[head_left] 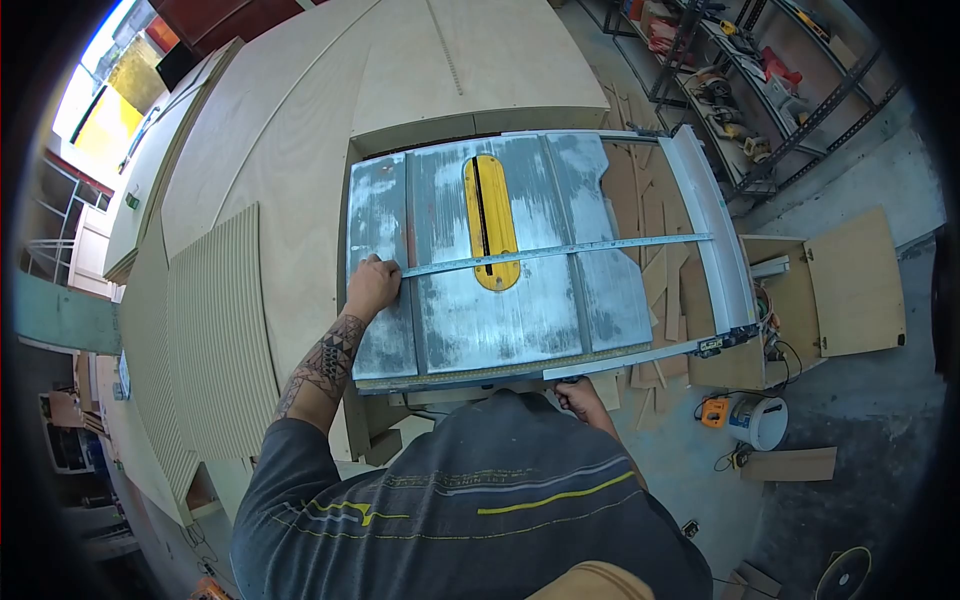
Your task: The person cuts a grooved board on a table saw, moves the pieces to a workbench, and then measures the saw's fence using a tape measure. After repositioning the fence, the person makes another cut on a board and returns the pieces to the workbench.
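Note:
A metal table saw top (450,330) lies in front of me, with a yellow insert plate (503,215) and a dark slot along it. Across the top stretches a long tape measure blade (560,248), from my left hand to the rip fence (708,220) on the right. My left hand (372,285) is closed on the tape's left end, near the saw's left edge. Below the front rail, my right hand (585,398) is closed around something at the front edge that I cannot make out.
A large plywood surface (290,120) surrounds the saw's left and far sides, with a ribbed panel (222,330) on it. Shelves of tools (735,100) stand at upper right. An open wooden cabinet (855,295), a white bucket (760,422) and wood offcuts are at right.

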